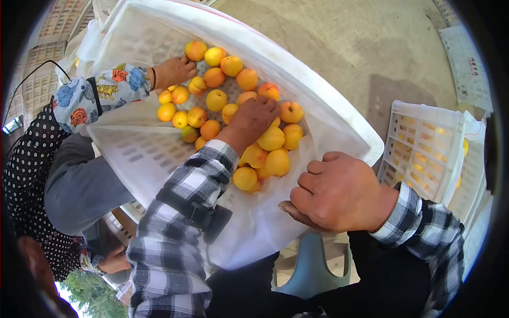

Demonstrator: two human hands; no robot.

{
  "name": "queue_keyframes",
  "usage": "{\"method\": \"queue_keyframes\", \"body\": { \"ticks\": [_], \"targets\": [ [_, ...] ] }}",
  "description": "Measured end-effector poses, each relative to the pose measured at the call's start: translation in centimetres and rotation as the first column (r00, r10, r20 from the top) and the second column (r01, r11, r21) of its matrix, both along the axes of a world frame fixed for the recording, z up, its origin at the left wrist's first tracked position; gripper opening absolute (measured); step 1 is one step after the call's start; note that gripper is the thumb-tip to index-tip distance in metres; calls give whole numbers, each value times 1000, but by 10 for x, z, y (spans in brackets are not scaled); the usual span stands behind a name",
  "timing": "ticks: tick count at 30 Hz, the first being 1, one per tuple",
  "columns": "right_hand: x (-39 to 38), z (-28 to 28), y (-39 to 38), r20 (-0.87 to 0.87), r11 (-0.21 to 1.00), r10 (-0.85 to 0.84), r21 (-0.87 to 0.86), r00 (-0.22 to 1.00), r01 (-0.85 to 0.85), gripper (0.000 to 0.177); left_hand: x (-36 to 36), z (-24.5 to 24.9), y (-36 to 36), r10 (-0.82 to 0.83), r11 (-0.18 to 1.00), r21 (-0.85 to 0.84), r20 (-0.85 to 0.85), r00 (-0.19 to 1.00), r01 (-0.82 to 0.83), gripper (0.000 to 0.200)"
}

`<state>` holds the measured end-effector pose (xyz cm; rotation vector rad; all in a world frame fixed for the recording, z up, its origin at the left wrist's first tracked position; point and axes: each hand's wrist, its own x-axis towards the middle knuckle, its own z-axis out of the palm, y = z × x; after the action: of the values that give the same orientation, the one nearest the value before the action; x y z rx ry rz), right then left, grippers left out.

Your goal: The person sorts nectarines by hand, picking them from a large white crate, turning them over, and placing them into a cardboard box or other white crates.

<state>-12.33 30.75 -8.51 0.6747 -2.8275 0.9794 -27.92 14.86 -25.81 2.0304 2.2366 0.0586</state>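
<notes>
Yellow-orange apricots (216,99) lie loosely in a big white crate (318,87) lined with translucent plastic sheeting (238,233). My left hand (252,119) is among them, palm down, its fingers bent over the fruit at the right of the pile. Its fingertips are hidden, so I cannot see what they hold. Close to the crate's near right corner, my right hand (339,193) is closed with the knuckles up, over the liner's edge; what is inside it, if anything, does not show. A co-worker's hand (177,70) reaches to the apricots at the far left.
At right stands a slatted white crate (421,148) holding more apricots. Behind it a white panel (464,66) rests on the concrete floor (339,32). A grey-blue stool (310,270) is below me. The co-worker's leg (85,185) is left of the crate, with stacked crates (50,58) beyond.
</notes>
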Motion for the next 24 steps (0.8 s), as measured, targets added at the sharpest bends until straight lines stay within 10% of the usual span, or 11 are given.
{"method": "queue_keyframes", "body": {
  "ticks": [14,17,19,20,22,24],
  "targets": [
    [-2,13,1,174,998,-61,29,983,57,19,-20,29,-12,139,973,-175,-81,987,-152,44],
    [-5,19,-3,200,980,-200,61,959,191,47,-26,92,-21,597,796,-375,360,716,-475,55],
    [-7,23,-3,234,966,-256,43,938,253,61,-24,123,-26,670,629,-549,742,24,-550,67],
    [-8,25,-2,275,952,-301,25,913,306,77,-20,135,-30,666,635,-542,745,33,-550,67],
    [-8,28,-1,280,950,-303,17,911,311,80,-8,151,-41,445,727,-631,733,-515,-270,62],
    [-10,30,-1,298,954,-286,-1,911,300,84,18,166,-40,477,782,-586,782,-400,-212,61]
  ]
}}
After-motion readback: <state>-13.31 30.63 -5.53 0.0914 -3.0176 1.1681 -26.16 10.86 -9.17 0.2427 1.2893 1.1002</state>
